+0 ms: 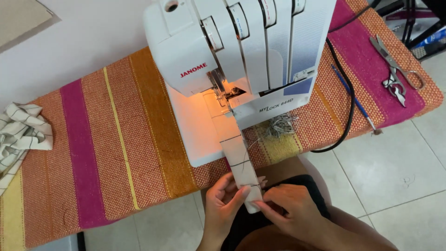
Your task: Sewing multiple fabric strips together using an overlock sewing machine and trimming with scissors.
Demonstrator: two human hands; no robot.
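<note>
Left hand [223,200], right hand [290,211] pinch fabric strip [239,160].

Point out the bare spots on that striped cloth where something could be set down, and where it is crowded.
The widest free patch of the striped cloth lies between the folded checked fabric and the white sewing machine. A smaller one lies between the black cable and the scissors, though a blue pen crosses it. It is crowded before the machine: fabric strip, thread scraps, both hands.
</note>
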